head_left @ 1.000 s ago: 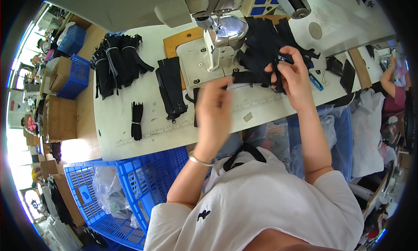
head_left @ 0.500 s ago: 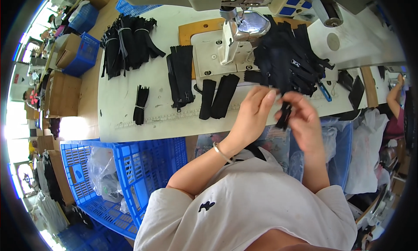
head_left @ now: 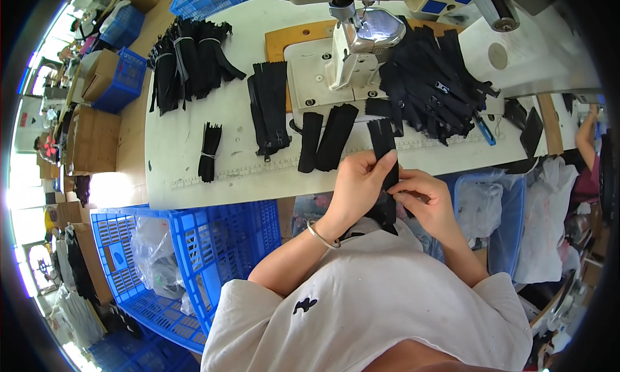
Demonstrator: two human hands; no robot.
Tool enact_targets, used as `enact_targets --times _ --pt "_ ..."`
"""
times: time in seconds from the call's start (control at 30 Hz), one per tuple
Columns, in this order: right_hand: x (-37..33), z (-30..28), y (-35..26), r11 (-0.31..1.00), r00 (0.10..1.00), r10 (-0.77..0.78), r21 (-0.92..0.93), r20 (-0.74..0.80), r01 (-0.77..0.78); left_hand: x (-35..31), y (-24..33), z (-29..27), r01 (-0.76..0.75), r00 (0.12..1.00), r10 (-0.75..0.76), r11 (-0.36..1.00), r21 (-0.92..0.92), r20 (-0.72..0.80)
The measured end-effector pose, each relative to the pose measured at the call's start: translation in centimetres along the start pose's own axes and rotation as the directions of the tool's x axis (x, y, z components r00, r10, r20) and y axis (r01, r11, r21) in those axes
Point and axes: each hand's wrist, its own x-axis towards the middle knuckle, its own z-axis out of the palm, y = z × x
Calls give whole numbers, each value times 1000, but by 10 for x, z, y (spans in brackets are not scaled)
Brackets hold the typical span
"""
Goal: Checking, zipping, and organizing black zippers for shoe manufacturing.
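A black zipper (head_left: 382,136) hangs between my two hands at the table's front edge. My left hand (head_left: 365,181) is closed on it, thumb laid along the tape. Lower down, my right hand (head_left: 423,197) pinches the same zipper between thumb and fingertips. Just beyond my hands lie two short black strips (head_left: 336,137), and left of them a flat stack of black zippers (head_left: 268,107). A heap of loose black zippers (head_left: 433,81) with metal pulls spreads to the right of the sewing machine (head_left: 355,49).
Tied bundles of black zippers (head_left: 187,65) lie at the table's far left, with a small tied bundle (head_left: 208,152) nearer. A blue-handled tool (head_left: 484,132) rests beside the heap. Below the table stand a blue crate (head_left: 187,262) and a blue bin (head_left: 507,223) with plastic bags.
Both hands have come nearer my body and slightly left, bringing a zipper away from the heap. It now stretches out lengthwise between them.
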Motion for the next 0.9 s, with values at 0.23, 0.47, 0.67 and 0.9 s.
enact_targets --times 0.23,0.47,0.67,0.9 --pt "-2 1 -13 962 968 -168 -182 188 202 5 16 -31 -185 913 315 887 424 -260" --pt "15 -6 7 930 971 237 281 34 -237 7 11 -62 -159 880 457 547 822 -134" --pt "11 -12 16 894 941 332 298 61 -335 2 4 -59 -139 817 547 497 856 -185" --pt "19 -5 -5 929 959 282 257 -29 -266 -1 15 -64 -222 809 453 825 519 -375"
